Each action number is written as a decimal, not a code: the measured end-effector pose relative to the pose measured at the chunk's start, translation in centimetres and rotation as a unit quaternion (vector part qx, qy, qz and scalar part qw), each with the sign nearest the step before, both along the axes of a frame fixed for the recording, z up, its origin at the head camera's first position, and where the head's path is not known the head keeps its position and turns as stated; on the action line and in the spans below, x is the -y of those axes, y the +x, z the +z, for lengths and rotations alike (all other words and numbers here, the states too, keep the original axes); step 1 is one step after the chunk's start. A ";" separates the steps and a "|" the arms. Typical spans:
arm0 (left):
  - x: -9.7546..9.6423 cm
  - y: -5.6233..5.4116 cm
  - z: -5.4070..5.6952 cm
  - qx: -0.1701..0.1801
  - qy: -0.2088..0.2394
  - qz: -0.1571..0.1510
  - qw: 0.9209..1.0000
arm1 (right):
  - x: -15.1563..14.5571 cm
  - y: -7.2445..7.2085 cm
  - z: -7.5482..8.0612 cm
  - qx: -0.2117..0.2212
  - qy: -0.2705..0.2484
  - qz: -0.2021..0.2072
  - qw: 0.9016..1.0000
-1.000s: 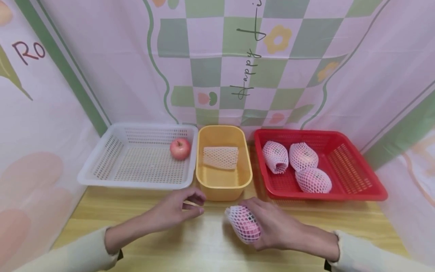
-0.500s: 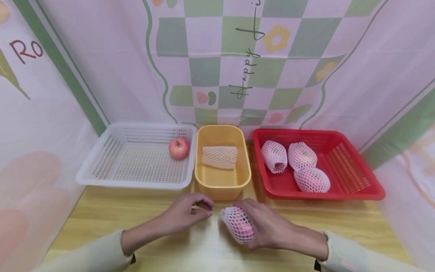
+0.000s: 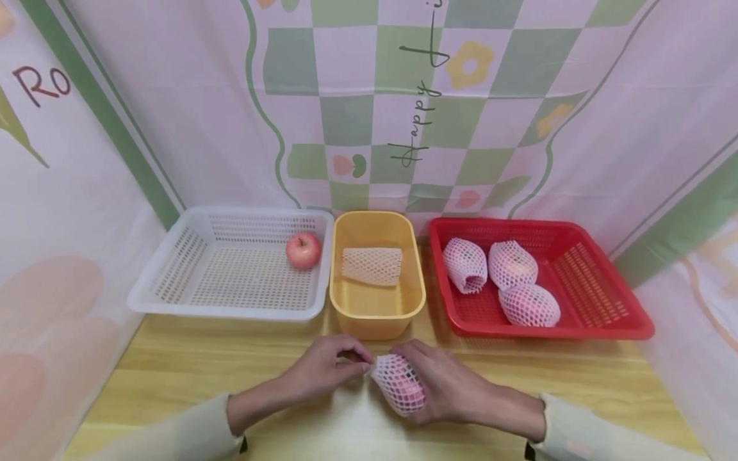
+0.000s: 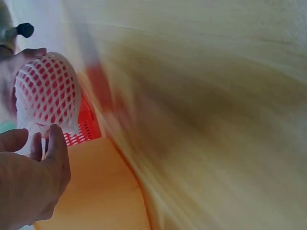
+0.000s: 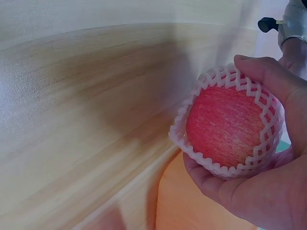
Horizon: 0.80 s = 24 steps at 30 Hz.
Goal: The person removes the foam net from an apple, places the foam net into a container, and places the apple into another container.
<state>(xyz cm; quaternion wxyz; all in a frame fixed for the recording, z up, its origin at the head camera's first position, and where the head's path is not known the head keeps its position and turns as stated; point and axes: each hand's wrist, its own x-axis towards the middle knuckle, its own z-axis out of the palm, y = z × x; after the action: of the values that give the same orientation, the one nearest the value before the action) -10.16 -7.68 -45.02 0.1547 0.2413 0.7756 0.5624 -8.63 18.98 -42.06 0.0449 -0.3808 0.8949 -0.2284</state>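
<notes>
My right hand (image 3: 455,387) grips an apple (image 5: 225,127) wrapped in a white foam net (image 3: 398,384), held low over the table in front of the yellow bin. Red skin shows at the net's open end in the right wrist view. My left hand (image 3: 328,365) is at the net's left end, its fingertips at the edge. In the left wrist view the left thumb and fingers (image 4: 57,148) are apart, the fingers fairly straight; whether they touch the net I cannot tell.
A white basket (image 3: 230,315) at the left holds one bare apple (image 3: 303,250). The yellow bin (image 3: 377,328) in the middle holds an empty foam net (image 3: 371,266). At the right, a red basket (image 3: 594,282) holds several netted apples (image 3: 529,305). A printed curtain (image 3: 403,115) hangs behind.
My left hand has moved right to the end of the foam net. My right hand, still gripping the netted apple, has shifted slightly left.
</notes>
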 end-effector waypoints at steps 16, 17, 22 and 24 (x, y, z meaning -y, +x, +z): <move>-0.8 -0.4 -1.6 0.015 0.036 -0.027 0.999 | 0.2 0.0 -0.9 0.019 -0.013 0.008 1.000; -0.8 -0.4 -1.6 0.023 0.039 -0.026 0.999 | 0.2 0.0 -0.9 0.019 -0.013 0.009 1.000; -1.1 -0.2 -1.8 0.057 0.054 -0.023 0.997 | 0.4 0.0 -1.1 0.013 -0.016 0.013 1.000; -1.3 -0.2 -1.9 0.068 0.057 -0.021 0.996 | 0.5 0.0 -1.1 0.010 -0.016 0.013 1.000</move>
<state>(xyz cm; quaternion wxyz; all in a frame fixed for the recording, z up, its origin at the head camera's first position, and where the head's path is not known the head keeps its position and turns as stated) -10.35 -6.43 -46.93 0.2047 0.2271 0.7247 0.6176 -8.61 18.53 -43.18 0.0512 -0.3908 0.8856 -0.2458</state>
